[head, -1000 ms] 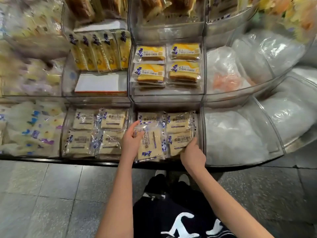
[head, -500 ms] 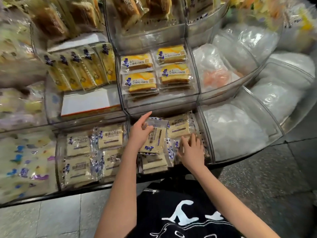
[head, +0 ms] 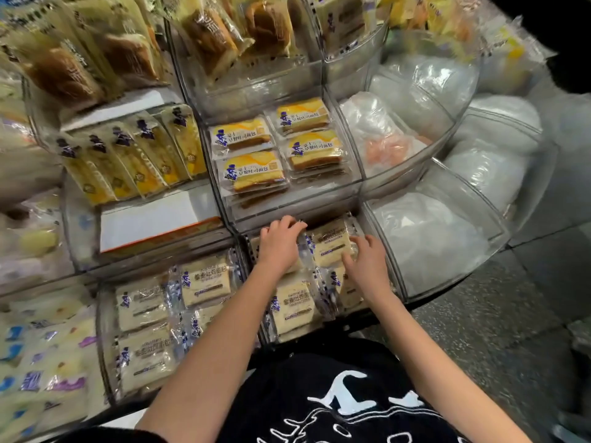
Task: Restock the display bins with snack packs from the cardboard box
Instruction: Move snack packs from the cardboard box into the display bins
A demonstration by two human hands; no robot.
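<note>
Head view: the lower clear bin (head: 395,276) holds pale bread packs (head: 292,302). The left hand (head: 279,247) grips the left rear pack (head: 255,246) with curled fingers; the right hand (head: 367,265) lays spread fingers on the right rear pack (head: 331,243).

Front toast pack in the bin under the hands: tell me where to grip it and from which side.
Pinch the front toast pack by its clear crimped seal at the left end, coming from above. It lies flat, label up on a stack, another pack tight against its right, so that flat seal is probably the easiest free edge.
</note>
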